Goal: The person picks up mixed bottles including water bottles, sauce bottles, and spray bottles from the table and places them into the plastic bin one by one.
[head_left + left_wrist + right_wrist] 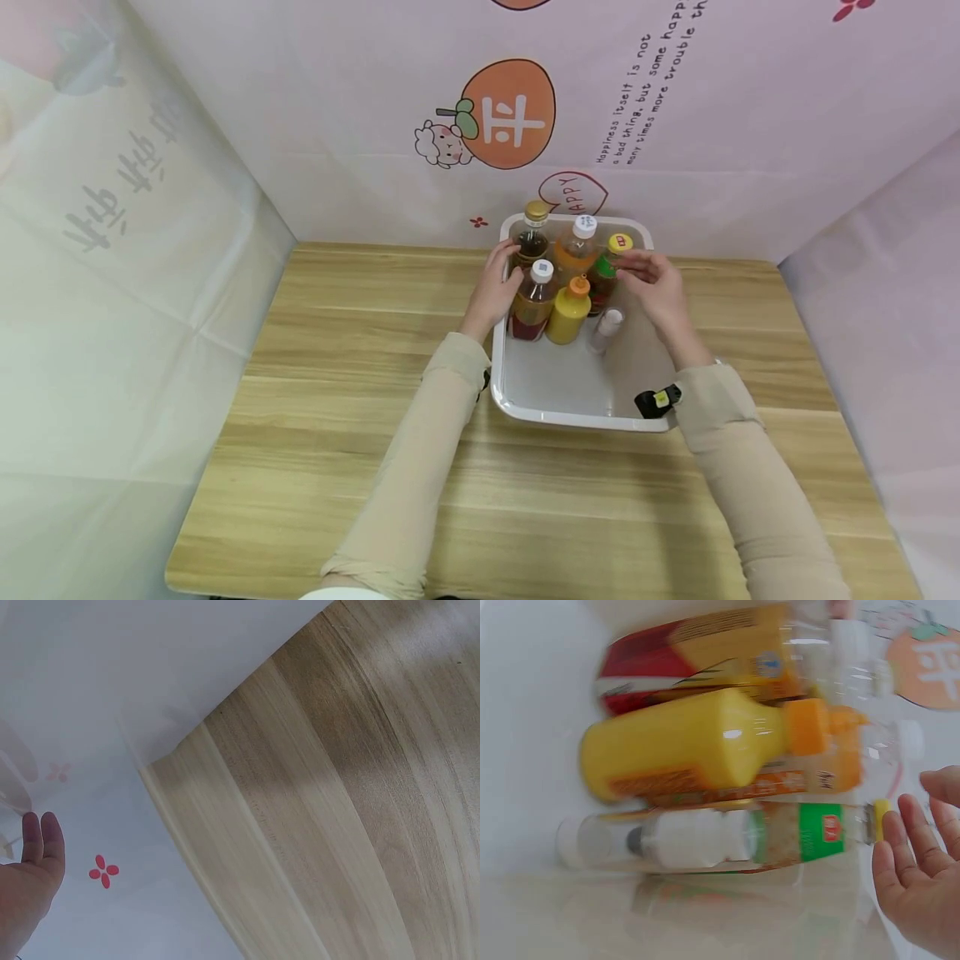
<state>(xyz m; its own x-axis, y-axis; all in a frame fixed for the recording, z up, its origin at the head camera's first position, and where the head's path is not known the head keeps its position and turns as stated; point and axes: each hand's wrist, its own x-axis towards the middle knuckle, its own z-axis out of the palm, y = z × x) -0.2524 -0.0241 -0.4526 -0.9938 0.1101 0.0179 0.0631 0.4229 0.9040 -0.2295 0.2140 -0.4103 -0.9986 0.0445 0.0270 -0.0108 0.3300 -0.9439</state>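
A white plastic tub (pixel 555 414) holds several bottles. My left hand (pixel 491 292) is at its left rim, its fingers beside a dark bottle with a gold cap (pixel 536 211) and a white-capped bottle (pixel 531 312) with a red and yellow label. My right hand (pixel 658 292) hovers by the yellow cap of a green-labelled bottle (pixel 604 267); in the right wrist view its fingers are loosely bent. Between the hands stand an orange drink bottle (pixel 576 250), a yellow squeeze bottle (pixel 667 746) with an orange nozzle, and a small clear, white-topped container (pixel 606 329).
The tub stands at the back of a wooden table (pixel 360 375), close to a printed white back wall covering (pixel 360 108). White coverings also rise on the left and right. Bare tub floor (pixel 551 375) shows in front of the bottles.
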